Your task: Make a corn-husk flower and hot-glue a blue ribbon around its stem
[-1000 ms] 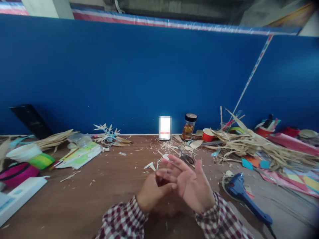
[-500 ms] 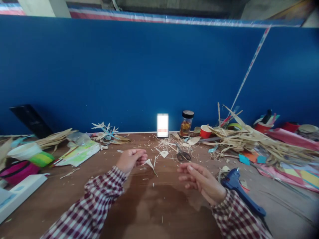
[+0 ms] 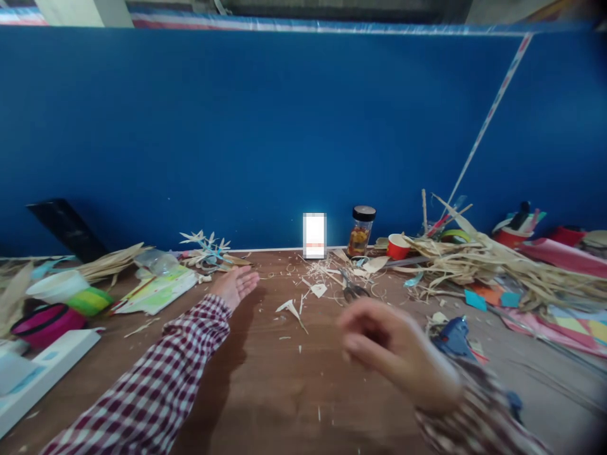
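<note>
My left hand is open above the table's left-centre, its palm turned up and fingers stretched out. Nothing lies in it, and a bundle of pale husk flowers is just behind it. My right hand hovers nearer to me, slightly blurred, its fingers loosely curled with a gap to the thumb; nothing shows between them. Beyond that hand are the scissors, partly covered by it. Between the hands a small cone-shaped piece of dry husk rests on the table. The blue glue gun is partly behind my right wrist.
Scraps surround a bright, blurred-out white rectangle. A lidded jar and red paper cup stand behind. Dry husk strips pile up at right. At left are a white power strip and pink pouch.
My left hand has moved left and turned from loosely curled to palm up with fingers stretched. The right hand has come closer to me and turned over, its fingers curling. The view has shifted slightly.
</note>
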Demonstrator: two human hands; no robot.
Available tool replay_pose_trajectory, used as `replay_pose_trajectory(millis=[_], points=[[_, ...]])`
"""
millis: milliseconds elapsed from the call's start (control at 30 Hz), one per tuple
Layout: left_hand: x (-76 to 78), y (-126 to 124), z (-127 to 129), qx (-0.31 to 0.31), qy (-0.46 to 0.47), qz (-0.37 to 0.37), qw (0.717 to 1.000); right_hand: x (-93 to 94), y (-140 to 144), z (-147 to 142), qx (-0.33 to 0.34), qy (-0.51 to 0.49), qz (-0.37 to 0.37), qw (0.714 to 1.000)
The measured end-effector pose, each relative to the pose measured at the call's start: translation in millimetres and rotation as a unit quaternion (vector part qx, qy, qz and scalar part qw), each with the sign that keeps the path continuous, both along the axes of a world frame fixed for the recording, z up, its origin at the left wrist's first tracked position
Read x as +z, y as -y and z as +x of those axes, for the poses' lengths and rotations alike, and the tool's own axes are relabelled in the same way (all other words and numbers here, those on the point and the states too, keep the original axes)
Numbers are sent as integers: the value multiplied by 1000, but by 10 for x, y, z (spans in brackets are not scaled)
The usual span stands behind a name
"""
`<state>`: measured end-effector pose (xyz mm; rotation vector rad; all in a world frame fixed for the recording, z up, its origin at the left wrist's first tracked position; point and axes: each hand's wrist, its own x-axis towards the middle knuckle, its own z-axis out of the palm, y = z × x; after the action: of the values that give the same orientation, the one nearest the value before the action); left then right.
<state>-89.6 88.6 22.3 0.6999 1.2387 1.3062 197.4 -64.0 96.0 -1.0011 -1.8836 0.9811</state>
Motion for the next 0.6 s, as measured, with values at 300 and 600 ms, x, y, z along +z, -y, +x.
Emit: replay_pose_trajectory(millis=[300, 600], points=[[228, 512, 668, -238, 94, -1, 967, -549, -1297, -711, -114, 97, 16, 989], [239, 597, 638, -269, 105, -10, 957, -721, -1427, -675, -68, 53, 15, 996]])
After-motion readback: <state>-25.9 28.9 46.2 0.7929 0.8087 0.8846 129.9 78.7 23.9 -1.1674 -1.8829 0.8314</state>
